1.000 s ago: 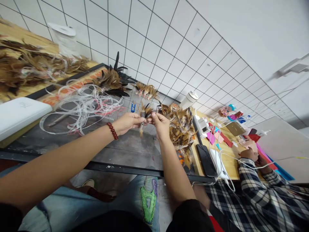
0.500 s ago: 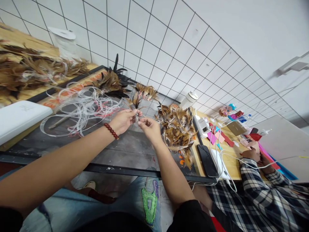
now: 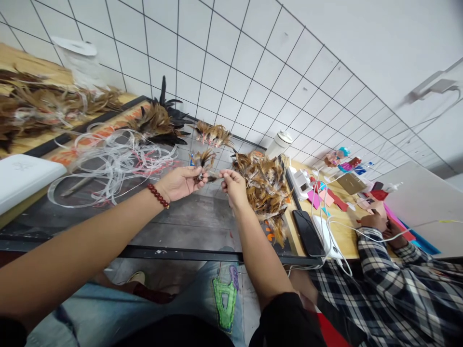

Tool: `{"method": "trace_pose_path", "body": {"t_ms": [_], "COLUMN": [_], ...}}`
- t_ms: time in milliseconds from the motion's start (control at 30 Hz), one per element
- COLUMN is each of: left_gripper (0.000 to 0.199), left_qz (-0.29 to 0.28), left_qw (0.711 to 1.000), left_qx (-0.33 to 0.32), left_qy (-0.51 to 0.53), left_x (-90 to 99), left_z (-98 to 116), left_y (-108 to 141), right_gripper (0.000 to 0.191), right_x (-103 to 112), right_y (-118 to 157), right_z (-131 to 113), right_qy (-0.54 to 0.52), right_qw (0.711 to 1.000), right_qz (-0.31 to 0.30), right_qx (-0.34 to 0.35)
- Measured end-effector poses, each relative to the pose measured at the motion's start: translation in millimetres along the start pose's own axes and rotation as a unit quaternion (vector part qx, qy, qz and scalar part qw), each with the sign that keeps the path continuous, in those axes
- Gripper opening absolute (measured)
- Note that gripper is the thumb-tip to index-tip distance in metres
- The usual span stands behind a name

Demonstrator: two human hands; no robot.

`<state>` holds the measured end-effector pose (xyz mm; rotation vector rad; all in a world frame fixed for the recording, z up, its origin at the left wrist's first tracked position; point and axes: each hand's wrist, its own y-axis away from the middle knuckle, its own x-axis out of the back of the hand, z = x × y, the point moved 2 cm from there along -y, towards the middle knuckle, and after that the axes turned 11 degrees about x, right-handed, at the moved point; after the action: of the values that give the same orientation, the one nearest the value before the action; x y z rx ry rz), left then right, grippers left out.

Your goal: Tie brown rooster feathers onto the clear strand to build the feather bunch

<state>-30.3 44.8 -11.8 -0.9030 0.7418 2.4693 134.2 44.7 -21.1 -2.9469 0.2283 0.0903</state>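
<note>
My left hand (image 3: 181, 184), with a red bead bracelet (image 3: 158, 196) at the wrist, is closed on a small bundle of brown and black feathers (image 3: 203, 159) that fans upward. Thumb and fingertips of my right hand (image 3: 235, 190) pinch a thin feather (image 3: 214, 176) just beside the bundle. Whether that feather is joined to the bundle I cannot tell. Behind my hands lies a row of small tied feather bunches (image 3: 213, 135). A heap of loose brown feathers (image 3: 264, 185) is right of my right hand.
Tangled clear plastic strips (image 3: 115, 159) lie left, near a dark feather bunch (image 3: 162, 123) and a white box (image 3: 29, 180). A white bottle (image 3: 279, 144), a black phone (image 3: 308, 232) and a power strip (image 3: 328, 241) are right. A co-worker's hand (image 3: 374, 222) holds paper there.
My right hand has moved slightly right, away from my left, with a feather between its fingertips. My left hand still grips the bundle. The view has shifted slightly.
</note>
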Motion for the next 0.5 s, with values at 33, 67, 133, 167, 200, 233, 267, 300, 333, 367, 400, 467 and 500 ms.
{"method": "trace_pose_path", "body": {"t_ms": [33, 67, 133, 167, 200, 233, 267, 300, 333, 367, 400, 467, 500], "left_gripper": [0.029, 0.032, 0.037, 0.039, 0.039, 0.039, 0.038, 0.037, 0.036, 0.034, 0.033, 0.031, 0.029], "left_qz": [-0.01, -0.016, -0.022, -0.023, -0.023, -0.022, -0.019, -0.013, -0.004, 0.006, 0.015, 0.029, 0.03], "left_qw": [1.0, 0.999, 0.999, 0.999, 0.999, 0.999, 0.999, 0.999, 0.999, 0.999, 0.999, 0.999, 0.999], "left_qx": [0.0, 0.0, 0.01, 0.019, 0.028, 0.037, 0.042, 0.044, 0.044, 0.042, 0.041, 0.034, 0.03], "left_qy": [0.018, 0.028, 0.028, 0.02, 0.011, 0.002, -0.004, -0.007, -0.006, -0.004, -0.003, -0.004, -0.006], "left_x": [-1.0, -2.1, -4.7, -6.0, -7.2, -8.2, -8.8, -8.8, -8.3, -7.2, -5.7, -2.1, -0.6], "left_z": [1.5, 2.7, 3.1, 2.4, 1.4, 0.3, -0.8, -1.8, -2.6, -3.2, -3.7, -4.2, -4.4], "left_y": [1.9, 3.9, 7.2, 8.3, 9.0, 9.1, 8.7, 7.7, 6.4, 4.7, 2.8, -0.9, -2.4], "right_gripper": [0.012, 0.012, 0.014, 0.016, 0.018, 0.02, 0.022, 0.022, 0.023, 0.024, 0.026, 0.032, 0.035], "right_x": [-2.5, -5.6, -12.5, -15.8, -18.5, -20.6, -21.8, -22.2, -21.6, -20.4, -18.9, -16.5, -16.0], "right_y": [2.1, 4.8, 10.5, 12.7, 14.2, 14.9, 15.1, 14.9, 14.4, 14.0, 13.6, 13.8, 14.3], "right_z": [0.2, 0.6, 1.9, 2.4, 2.6, 2.7, 2.5, 2.0, 1.1, -0.3, -2.1, -6.6, -8.8], "right_qy": [0.009, 0.02, 0.024, 0.007, -0.021, -0.055, -0.087, -0.11, -0.124, -0.128, -0.124, -0.107, -0.098], "right_qw": [0.999, 0.995, 0.983, 0.979, 0.979, 0.98, 0.98, 0.98, 0.981, 0.982, 0.984, 0.986, 0.986], "right_qz": [-0.042, -0.091, -0.169, -0.187, -0.189, -0.182, -0.171, -0.158, -0.146, -0.135, -0.128, -0.127, -0.132], "right_qx": [-0.022, -0.044, -0.074, -0.078, -0.074, -0.067, -0.058, -0.049, -0.041, -0.033, -0.026, -0.01, -0.004]}}
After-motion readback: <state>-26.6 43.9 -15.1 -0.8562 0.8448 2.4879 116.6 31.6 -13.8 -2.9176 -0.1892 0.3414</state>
